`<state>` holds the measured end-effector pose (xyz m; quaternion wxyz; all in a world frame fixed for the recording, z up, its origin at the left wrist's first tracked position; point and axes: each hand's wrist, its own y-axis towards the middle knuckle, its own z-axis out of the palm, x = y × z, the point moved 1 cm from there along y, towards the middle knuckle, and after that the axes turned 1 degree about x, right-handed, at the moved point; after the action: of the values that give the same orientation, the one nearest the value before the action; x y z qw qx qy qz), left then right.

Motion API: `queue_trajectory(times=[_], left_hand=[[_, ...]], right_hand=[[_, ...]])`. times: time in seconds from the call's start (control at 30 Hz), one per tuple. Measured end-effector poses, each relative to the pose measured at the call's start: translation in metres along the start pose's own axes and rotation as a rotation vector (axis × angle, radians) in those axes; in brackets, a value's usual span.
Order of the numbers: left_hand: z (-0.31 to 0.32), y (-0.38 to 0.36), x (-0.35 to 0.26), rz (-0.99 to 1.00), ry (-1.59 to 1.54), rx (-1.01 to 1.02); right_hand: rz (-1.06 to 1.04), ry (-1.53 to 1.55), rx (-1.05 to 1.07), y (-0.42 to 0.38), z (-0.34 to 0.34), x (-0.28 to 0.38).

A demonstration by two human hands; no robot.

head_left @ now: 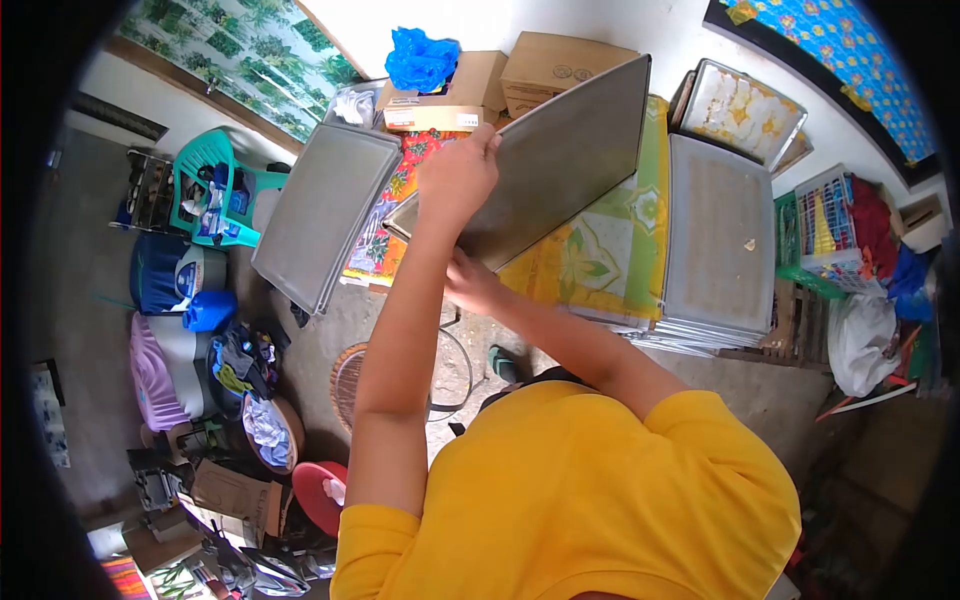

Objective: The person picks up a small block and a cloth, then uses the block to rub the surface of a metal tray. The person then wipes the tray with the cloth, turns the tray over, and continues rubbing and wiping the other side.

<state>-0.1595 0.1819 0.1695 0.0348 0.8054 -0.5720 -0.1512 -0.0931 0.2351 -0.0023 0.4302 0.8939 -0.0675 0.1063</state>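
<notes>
Left grip (458, 178): clenched over the upper edge of a tray (560, 160), fingers curled across the rim near its left end. Right grip (472, 283): set against the tray's lower edge from beneath; whether the fingers are closed on it cannot be told, since the tray and the left forearm cover them. The tray is a flat grey metal sheet, tilted, raised off the counter (590, 260) at upper centre of the frame, its far corner reaching toward the cardboard boxes (545, 65). The counter carries a yellow-green floral cloth. A second tray (325, 210) lies at an angle to the left, overhanging the counter edge. A stack of trays (715, 245) sits at right of centre, with one more tray (745, 105) holding pale pieces propped above it. A blue bag (420, 60) rests on the boxes at top. A green chair (215, 185) stands at upper left. A wire basket (835, 215) sits at far right.
</notes>
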Motion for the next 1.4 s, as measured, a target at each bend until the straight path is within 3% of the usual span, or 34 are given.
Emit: queue_trajectory(times=[0.1, 0.2, 0.3, 0.47, 0.57, 0.8, 0.83, 0.87, 1.07, 1.3, 1.4], left_hand=[[0.002, 0.004, 0.004, 0.015, -0.005, -0.015], [0.000, 0.001, 0.004, 0.004, -0.006, 0.037], [-0.006, -0.002, 0.001, -0.015, -0.074, 0.100], [-0.014, 0.001, 0.008, -0.042, -0.365, 0.300], [-0.018, 0.001, 0.008, -0.043, -0.508, 0.400], [-0.046, -0.004, 0.005, -0.206, -0.729, 0.538], [-0.045, -0.005, 0.004, -0.237, -0.762, 0.531], [-0.033, 0.000, 0.013, -0.110, -0.665, 0.464], [-0.014, -0.007, 0.008, 0.042, -0.272, 0.203], [-0.013, -0.015, -0.004, 0.123, -0.078, 0.059], [-0.011, -0.018, -0.005, 0.151, -0.060, 0.020]], right_hand=[[-0.004, -0.026, 0.169, -0.103, 0.044, -0.019], [0.228, 0.173, 0.508, -0.100, 0.033, -0.009], [0.169, 0.192, 0.215, -0.052, -0.007, 0.001], [0.073, -0.077, -0.230, 0.010, -0.050, 0.000], [-0.061, -0.160, -0.188, 0.041, -0.058, -0.004], [-0.062, -0.444, -0.350, 0.062, -0.070, -0.019], [-0.022, -0.478, -0.354, 0.061, -0.075, -0.027], [0.018, -0.511, -0.359, 0.060, -0.081, -0.037], [0.149, -0.664, -0.415, 0.046, -0.133, -0.103], [0.526, -0.661, -0.526, 0.029, -0.175, -0.181], [0.802, -0.573, -0.622, 0.030, -0.195, -0.227]])
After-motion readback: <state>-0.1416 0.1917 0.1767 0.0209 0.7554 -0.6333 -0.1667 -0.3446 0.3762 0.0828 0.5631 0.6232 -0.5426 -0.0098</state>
